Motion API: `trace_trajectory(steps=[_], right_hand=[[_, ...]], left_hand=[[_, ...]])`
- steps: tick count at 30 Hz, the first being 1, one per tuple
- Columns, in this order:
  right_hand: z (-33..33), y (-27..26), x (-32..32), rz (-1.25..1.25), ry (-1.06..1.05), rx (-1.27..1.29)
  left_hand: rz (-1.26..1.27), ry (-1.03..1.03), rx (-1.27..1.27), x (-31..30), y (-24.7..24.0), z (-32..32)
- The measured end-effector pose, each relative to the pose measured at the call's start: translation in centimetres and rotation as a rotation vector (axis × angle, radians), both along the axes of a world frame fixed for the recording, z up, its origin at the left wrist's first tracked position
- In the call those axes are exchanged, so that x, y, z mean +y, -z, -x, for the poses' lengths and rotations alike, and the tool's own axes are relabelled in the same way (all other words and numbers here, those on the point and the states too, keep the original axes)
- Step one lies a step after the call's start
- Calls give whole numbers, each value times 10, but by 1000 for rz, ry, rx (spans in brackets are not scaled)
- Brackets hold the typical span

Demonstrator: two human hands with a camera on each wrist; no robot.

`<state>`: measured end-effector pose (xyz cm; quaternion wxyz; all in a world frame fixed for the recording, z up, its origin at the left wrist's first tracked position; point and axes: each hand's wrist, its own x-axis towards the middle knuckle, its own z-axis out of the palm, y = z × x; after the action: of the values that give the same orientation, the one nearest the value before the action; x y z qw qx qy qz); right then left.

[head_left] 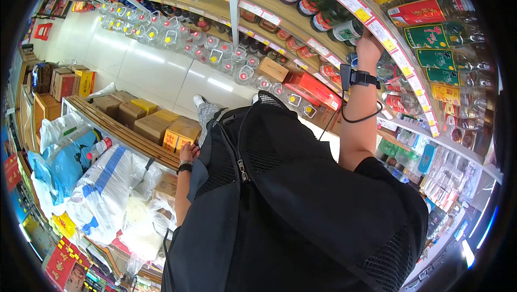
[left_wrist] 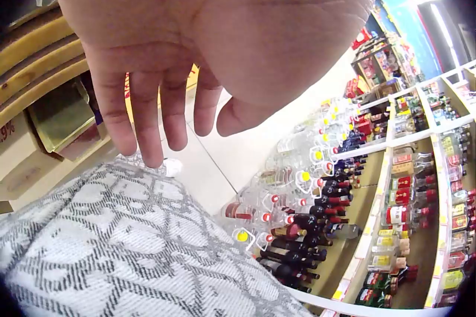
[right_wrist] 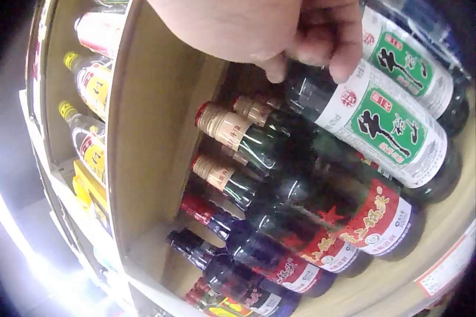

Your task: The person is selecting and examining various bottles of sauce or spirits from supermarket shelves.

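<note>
My right hand reaches into a shelf of bottles at the upper right in the head view. Up close in the right wrist view, its fingers grip the neck of a dark green glass bottle with a white and green label. The bottle stands among others at the shelf's front, and the palm hides its cap. A similar green-labelled bottle is right behind it. Beside these are dark bottles with red labels. My left hand hangs beside patterned trousers, fingers loose and holding nothing.
A price-tag strip edges the curved shelf, with more bottles on the level beyond. Large clear jugs line the floor along the shelves. Cardboard boxes and white packed bags lie on the left. A black bag covers the middle.
</note>
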<state>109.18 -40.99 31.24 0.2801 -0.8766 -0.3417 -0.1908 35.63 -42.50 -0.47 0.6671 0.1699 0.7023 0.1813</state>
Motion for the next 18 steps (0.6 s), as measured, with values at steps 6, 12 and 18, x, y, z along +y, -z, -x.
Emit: trace_trajectory(steps=[6, 12, 18], right_hand=[[-7, 6, 1, -36, -65, -41], [-3, -14, 3, -27, -190, -552], [88, -31, 12, -307, 49, 364]], left_hand=[[38, -9, 22, 4, -6, -3], [21, 59, 66, 10, -23, -17], [44, 20, 95, 7, -20, -18]])
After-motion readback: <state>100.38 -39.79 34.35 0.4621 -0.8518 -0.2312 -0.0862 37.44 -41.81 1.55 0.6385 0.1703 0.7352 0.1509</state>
